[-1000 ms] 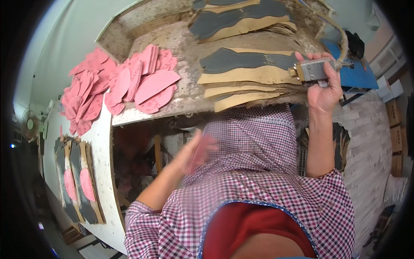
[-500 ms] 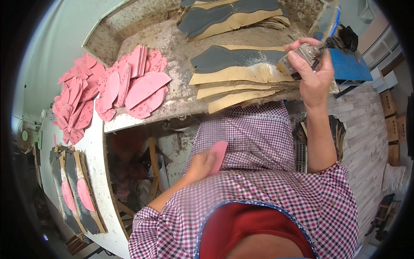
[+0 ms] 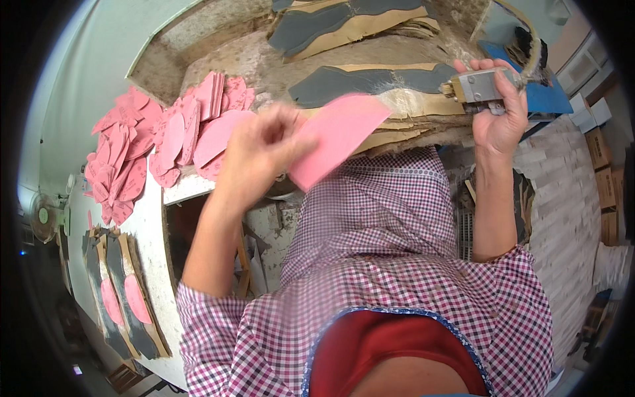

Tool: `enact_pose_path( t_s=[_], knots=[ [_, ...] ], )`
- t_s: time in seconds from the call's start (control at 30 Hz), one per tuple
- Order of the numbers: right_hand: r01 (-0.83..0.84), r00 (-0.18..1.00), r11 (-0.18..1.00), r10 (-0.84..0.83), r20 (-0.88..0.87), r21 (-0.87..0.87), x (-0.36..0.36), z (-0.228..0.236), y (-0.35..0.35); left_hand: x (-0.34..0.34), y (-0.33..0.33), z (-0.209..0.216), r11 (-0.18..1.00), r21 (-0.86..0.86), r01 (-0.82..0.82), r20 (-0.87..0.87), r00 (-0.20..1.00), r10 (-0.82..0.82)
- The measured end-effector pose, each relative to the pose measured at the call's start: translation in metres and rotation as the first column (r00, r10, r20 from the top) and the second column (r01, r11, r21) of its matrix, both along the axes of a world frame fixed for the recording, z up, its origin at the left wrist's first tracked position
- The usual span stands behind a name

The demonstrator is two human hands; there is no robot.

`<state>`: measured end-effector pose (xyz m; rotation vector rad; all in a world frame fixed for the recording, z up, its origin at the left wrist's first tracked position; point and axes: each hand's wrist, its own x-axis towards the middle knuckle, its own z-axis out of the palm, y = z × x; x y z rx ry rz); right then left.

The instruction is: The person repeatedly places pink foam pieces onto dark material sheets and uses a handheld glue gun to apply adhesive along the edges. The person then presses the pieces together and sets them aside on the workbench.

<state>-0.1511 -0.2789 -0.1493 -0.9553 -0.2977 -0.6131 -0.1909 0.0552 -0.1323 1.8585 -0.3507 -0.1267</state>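
Note:
My left hand point(image 3: 261, 155), blurred by motion, grips one end of a pink pad point(image 3: 342, 135) with curved edges. It holds the pad tilted above the near edge of the stack of dark grey panels with tan borders point(image 3: 350, 86), covering part of it. My right hand point(image 3: 501, 109) is wrapped around a boxy metal spray gun point(image 3: 477, 88) with a hose point(image 3: 527, 20). The gun's brass-coloured nozzle faces left, close over the right part of the top panel. White stringy residue point(image 3: 405, 99) lies on the panel's middle.
Loose pink pads point(image 3: 122, 149) are heaped at the table's left, with another pile point(image 3: 210, 126) beside them. Two finished-looking panels point(image 3: 129, 291) with pink pads lie on the white left tabletop. A second panel stack point(image 3: 350, 30) is farther back. A blue stand point(image 3: 555, 92) is at the right.
My left hand has risen from my lap to the panel stack, bringing the pink pad with it. My right hand has shifted slightly right and turned the spray gun level.

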Motion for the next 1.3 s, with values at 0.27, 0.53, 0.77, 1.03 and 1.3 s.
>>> enact_pose_path(
  t_s=[0.27,0.53,0.77,1.03,1.3],
  knots=[
    [-0.043,0.998,0.995,0.048,-0.051,0.095,-0.019,0.002,-0.012,0.120,-0.090,0.029,0.899,0.319,0.302,0.048,0.942,-0.333],
    [0.004,0.992,0.994,0.009,-0.125,0.109,-0.007,-0.014,-0.026,0.147,-0.110,-0.002,0.848,0.421,0.322,-0.024,0.938,-0.345],
    [-0.016,0.992,0.992,0.032,-0.126,0.125,-0.003,-0.022,-0.024,0.138,-0.119,-0.013,0.730,0.678,0.083,0.208,0.931,-0.299],
    [0.178,0.983,0.972,-0.182,-0.008,-0.155,-0.021,0.006,-0.008,0.104,-0.104,-0.038,0.679,0.640,-0.360,0.613,0.771,-0.169],
    [0.179,0.982,0.905,-0.188,0.014,-0.386,-0.003,-0.006,0.034,0.106,0.014,-0.043,0.795,0.546,-0.264,0.246,0.958,0.149]
  ],
)
